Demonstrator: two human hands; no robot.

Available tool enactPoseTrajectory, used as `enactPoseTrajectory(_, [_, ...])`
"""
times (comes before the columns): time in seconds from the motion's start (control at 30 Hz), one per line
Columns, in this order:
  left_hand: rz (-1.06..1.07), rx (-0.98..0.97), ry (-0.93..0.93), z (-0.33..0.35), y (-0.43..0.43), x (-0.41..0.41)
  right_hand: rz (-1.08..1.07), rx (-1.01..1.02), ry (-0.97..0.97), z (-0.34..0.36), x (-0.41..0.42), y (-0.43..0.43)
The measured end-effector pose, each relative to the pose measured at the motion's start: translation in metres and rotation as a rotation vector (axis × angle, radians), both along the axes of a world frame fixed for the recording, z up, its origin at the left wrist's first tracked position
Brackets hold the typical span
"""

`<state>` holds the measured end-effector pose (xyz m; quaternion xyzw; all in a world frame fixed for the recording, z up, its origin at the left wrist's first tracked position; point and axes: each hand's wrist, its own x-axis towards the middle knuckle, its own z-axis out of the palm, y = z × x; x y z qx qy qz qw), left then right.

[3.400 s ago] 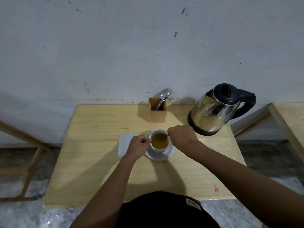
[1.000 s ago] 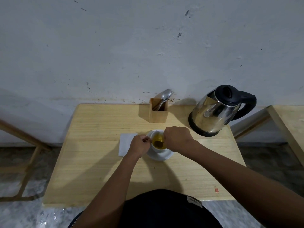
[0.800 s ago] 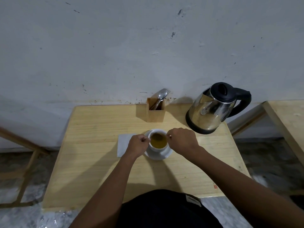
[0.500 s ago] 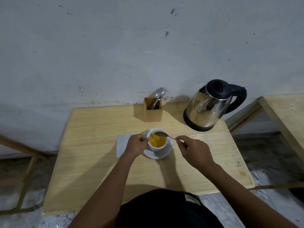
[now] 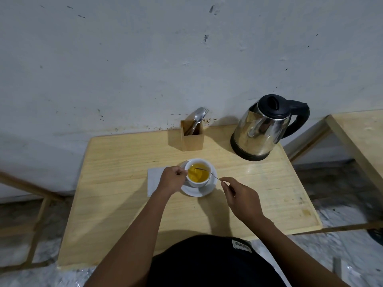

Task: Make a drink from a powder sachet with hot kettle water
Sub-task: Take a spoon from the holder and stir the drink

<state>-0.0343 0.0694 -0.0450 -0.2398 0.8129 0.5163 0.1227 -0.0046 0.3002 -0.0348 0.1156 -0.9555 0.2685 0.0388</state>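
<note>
One table (image 5: 116,195), wooden, against a pale wall (image 5: 124,59); part of a second table (image 5: 360,131) at the right, cut off by the frame edge; one steel kettle (image 5: 262,131) with black lid and handle, at the back right, upright; one wooden holder (image 5: 191,135) at the back centre, with a spoon bowl and fork tines showing above it, exact count of cutlery inside hard to tell; one white paper (image 5: 154,179) lying flat left of the cup, partly hidden under the left hand, blank as far as visible; one white saucer (image 5: 204,190); one white cup (image 5: 199,172) on the saucer near the table's middle, filled with yellow-orange drink; one spoon (image 5: 207,171), thin, laid across the cup rim, bowl end over the drink, handle end toward the right.

Left hand (image 5: 172,180) closed at the cup's left side, handle itself hidden by the fingers; right hand (image 5: 240,195) pinching the spoon's handle end between thumb and forefinger, remaining fingers loosely curled.

Small white label (image 5: 240,244) on dark clothing at the bottom, writing too small to read.
</note>
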Motion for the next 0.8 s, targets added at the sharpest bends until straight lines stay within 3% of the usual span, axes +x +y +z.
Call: enactPoseTrajectory(0.8, [0.021, 0.018, -0.005, -0.0036, 0.0003, 0.0001, -0.056, -0.102, -0.094, 0.0014, 0.0041, -0.0075])
